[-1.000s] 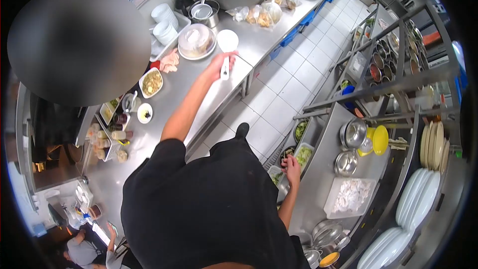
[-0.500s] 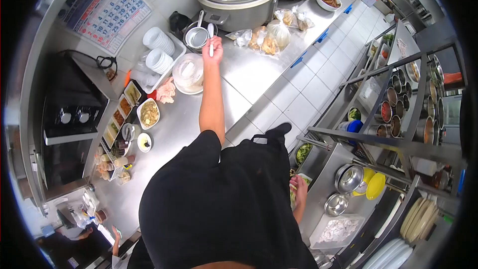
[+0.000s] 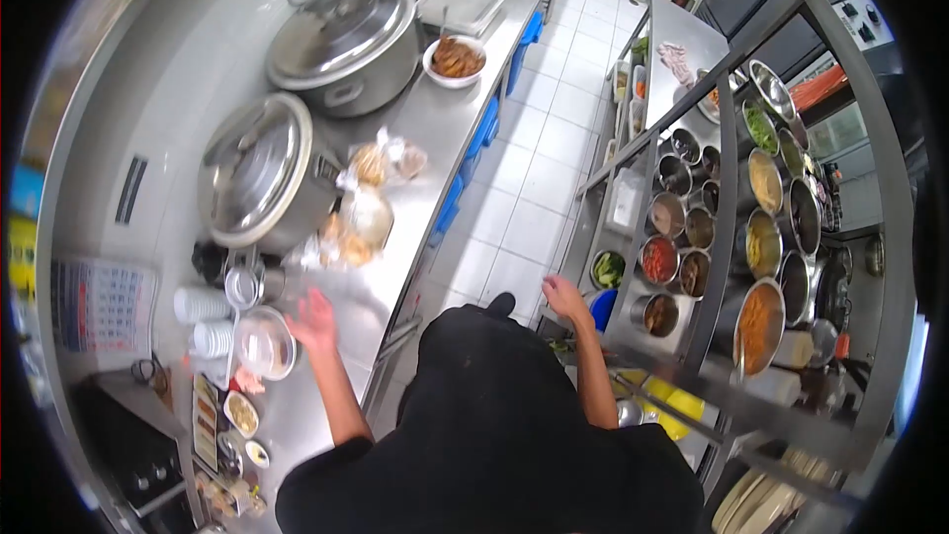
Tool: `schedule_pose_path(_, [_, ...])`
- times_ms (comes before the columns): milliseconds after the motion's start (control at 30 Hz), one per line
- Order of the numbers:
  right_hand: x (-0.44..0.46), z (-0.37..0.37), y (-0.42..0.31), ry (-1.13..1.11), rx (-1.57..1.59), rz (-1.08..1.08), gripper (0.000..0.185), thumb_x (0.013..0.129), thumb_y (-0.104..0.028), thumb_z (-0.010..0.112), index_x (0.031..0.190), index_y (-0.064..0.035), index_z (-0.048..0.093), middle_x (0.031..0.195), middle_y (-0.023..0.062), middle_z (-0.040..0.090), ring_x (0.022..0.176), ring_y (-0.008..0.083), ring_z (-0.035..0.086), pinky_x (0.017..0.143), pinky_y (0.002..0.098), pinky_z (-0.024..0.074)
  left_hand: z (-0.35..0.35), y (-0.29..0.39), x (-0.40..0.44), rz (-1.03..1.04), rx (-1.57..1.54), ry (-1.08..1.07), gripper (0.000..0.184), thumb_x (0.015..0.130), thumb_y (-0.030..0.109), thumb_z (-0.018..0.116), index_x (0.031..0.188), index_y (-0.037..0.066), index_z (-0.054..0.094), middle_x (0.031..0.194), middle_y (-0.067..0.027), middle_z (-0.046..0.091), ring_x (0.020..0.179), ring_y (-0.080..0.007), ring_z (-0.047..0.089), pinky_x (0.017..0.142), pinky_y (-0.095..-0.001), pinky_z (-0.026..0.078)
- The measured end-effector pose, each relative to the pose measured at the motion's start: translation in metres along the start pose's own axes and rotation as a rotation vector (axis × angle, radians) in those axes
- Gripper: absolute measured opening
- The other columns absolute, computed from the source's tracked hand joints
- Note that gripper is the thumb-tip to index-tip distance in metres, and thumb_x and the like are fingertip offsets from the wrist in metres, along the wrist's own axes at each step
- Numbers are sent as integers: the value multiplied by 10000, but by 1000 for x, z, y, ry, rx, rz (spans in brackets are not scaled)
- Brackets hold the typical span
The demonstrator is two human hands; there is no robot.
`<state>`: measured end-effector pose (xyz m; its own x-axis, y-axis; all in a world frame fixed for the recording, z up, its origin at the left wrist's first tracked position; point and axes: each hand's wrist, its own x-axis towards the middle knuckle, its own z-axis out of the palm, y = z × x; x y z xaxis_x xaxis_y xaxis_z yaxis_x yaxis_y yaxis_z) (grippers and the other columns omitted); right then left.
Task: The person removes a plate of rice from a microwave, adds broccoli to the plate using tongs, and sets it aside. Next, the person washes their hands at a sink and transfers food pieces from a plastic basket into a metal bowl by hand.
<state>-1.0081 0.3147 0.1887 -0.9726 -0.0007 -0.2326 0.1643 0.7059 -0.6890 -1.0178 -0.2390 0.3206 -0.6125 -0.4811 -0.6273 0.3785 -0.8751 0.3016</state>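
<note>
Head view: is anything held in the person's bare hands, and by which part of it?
Nothing is visibly held. The bare left hand is open beside the round, clear-covered container; the bare right hand, loosely curled, shows no object.

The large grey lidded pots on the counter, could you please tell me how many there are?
2: the nearer pot beyond the left hand, and the farther pot further along the counter; others may be hidden.

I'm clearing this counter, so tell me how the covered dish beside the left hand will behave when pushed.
The dish will probably slide rather than tip, since it sits wide and low on the smooth metal counter. Its clear lid looks like thin plastic, so it is likely light and may flex if gripped.
</note>
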Motion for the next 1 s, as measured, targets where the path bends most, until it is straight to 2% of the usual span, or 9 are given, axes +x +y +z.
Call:
schedule_pose_path(33, [42, -14, -4, -1, 9, -54, 365, 906, -279, 541, 1145, -12, 614, 1010, 194, 682, 914, 271, 672, 764, 373, 530, -38, -19, 5, -247, 21, -316, 505, 937, 449, 493, 1285, 85, 468, 1228, -162, 547, 1088, -301, 571, 909, -422, 501])
schedule_pose_path(67, [89, -26, -14, -3, 16, -107, 352, 902, -261, 541, 1145, -17, 615, 1030, 207, 680, 916, 300, 673, 775, 388, 529, -2, -67, -48, -236, 109, -127, 360, 945, 359, 517, 1149, 63, 536, 1095, -105, 586, 953, -240, 585, 820, -346, 506])
schedule_pose_path(200, [278, -108, -92, -36, 394, -208, 267, 898, -152, 579, 1122, -16, 628, 904, 154, 702, 750, 217, 686, 699, 331, 536, 56, -221, -60, -250, 709, -160, 272, 963, 240, 520, 1188, 88, 525, 930, -14, 541, 783, -134, 510, 703, -275, 442])
schedule_pose_path(300, [384, -164, -111, -22, 216, -154, 250, 900, -223, 592, 996, -4, 666, 776, 140, 692, 681, 214, 674, 651, 335, 524, 123, -300, -43, 7, 741, -303, 241, 963, 202, 519, 1185, 107, 523, 927, -1, 534, 795, -115, 500, 697, -272, 422])
schedule_pose_path(433, [502, -251, -87, 120, 35, -64, 398, 873, -400, 591, 819, -18, 690, 765, 178, 679, 752, 368, 646, 714, 427, 515, 244, -383, 0, 247, 770, -199, 322, 955, 179, 502, 1269, 161, 436, 973, -1, 496, 750, -102, 433, 688, -266, 354])
schedule_pose_path(567, [573, -317, 12, 54, 314, -4, 258, 924, -248, 557, 940, -23, 682, 669, 94, 637, 627, 159, 632, 580, 312, 503, 386, -490, 69, 233, 744, -328, 339, 962, 215, 509, 1287, 150, 437, 968, 3, 496, 760, -101, 437, 689, -266, 356])
schedule_pose_path(767, [589, -382, 131, 331, 963, 430, 278, 961, -203, 519, 1214, -95, 556, 924, 45, 635, 701, 128, 609, 580, 263, 513, 601, -711, 138, -223, 694, -788, 369, 977, 181, 514, 1326, 108, 422, 973, -30, 510, 772, -109, 487, 656, -256, 402])
schedule_pose_path(867, [598, -405, 151, 544, 1128, 625, 261, 949, -190, 538, 1187, -88, 567, 883, 28, 623, 692, 109, 599, 578, 251, 518, 683, -830, 133, -120, 819, -961, 395, 978, 191, 514, 1343, 92, 400, 1001, -46, 511, 788, -98, 486, 698, -260, 429])
schedule_pose_path(1000, [659, -428, 177, 618, 1223, 686, 245, 952, -177, 528, 1169, -73, 576, 886, 26, 626, 703, 102, 599, 578, 240, 512, 730, -993, 206, 333, 1505, -1532, 435, 952, 254, 551, 1315, 40, 439, 1115, -112, 533, 886, -229, 555, 844, -369, 469])
